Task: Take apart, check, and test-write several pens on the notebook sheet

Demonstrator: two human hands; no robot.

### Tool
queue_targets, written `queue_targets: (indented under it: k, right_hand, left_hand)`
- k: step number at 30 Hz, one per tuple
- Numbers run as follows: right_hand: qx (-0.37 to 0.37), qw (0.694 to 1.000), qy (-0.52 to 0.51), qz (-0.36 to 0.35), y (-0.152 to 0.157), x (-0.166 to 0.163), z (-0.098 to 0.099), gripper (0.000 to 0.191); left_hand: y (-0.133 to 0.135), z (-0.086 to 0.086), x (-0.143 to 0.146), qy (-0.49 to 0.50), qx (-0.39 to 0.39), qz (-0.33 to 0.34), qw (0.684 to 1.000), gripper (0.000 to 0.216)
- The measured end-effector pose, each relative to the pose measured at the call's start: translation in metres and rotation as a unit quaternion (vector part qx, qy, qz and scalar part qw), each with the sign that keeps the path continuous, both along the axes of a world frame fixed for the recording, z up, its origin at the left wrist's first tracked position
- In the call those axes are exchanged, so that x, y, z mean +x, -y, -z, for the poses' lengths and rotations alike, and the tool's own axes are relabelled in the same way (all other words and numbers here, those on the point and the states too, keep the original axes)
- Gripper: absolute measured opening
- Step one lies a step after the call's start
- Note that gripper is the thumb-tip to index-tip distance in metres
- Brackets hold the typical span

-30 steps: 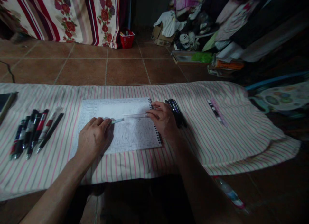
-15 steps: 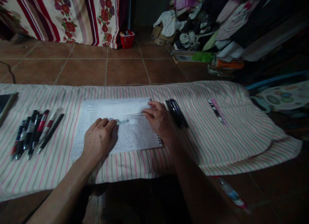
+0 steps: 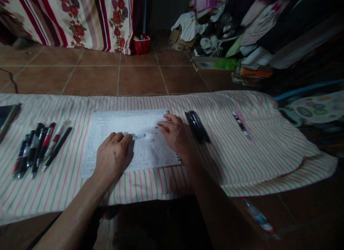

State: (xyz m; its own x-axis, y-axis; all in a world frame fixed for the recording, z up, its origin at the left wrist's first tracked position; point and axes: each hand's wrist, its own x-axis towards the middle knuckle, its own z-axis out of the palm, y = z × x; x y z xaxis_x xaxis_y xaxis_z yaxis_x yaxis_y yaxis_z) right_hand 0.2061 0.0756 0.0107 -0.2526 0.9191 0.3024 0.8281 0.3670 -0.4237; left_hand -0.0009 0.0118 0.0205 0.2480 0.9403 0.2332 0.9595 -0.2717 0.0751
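An open spiral notebook [image 3: 115, 124] covered with scribbles lies on a pink-striped cloth [image 3: 242, 153]. My left hand [image 3: 113, 156] rests on the page, closed around a small pen whose pale blue end [image 3: 139, 136] pokes out to the right. My right hand [image 3: 176, 135] sits at the notebook's spiral edge, fingertips pinched on a thin pale pen part that points left; it is faint and hard to make out. The two hands are close together, about a finger's length apart.
A row of several pens [image 3: 37, 147] lies on the cloth at the left, beside a dark flat object [image 3: 5, 115]. A bundle of dark pens [image 3: 197, 126] lies just right of my right hand, and a striped pen [image 3: 240, 125] further right. Clutter and a red basket [image 3: 141, 43] stand on the tiled floor beyond.
My left hand has slid a little to the right across the page. My right hand has drawn left toward it, so the gap between them has shrunk.
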Motion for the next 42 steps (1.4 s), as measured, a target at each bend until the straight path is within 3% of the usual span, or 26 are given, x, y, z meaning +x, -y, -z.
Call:
queue_targets:
  k: [20, 31, 38, 42]
  right_hand:
    - [0.065, 0.990, -0.121, -0.013, 0.002, 0.005, 0.004, 0.020]
    - [-0.059, 0.962, -0.205, -0.169, 0.020, -0.003, -0.003, 0.027]
    - [-0.053, 0.963, -0.189, -0.185, 0.019, -0.006, 0.000, 0.014]
    - [-0.064, 0.968, -0.198, -0.140, 0.020, -0.005, -0.003, 0.012]
  left_hand:
    - [-0.001, -0.001, 0.008, 0.025, -0.022, -0.022, 0.999, 0.028]
    - [-0.001, -0.003, 0.019, 0.064, -0.046, 0.005, 0.997, 0.029]
    - [0.002, -0.005, 0.021, 0.057, -0.038, 0.027, 0.997, 0.032]
    - [0.000, -0.007, 0.016, 0.125, -0.064, -0.019, 0.990, 0.038]
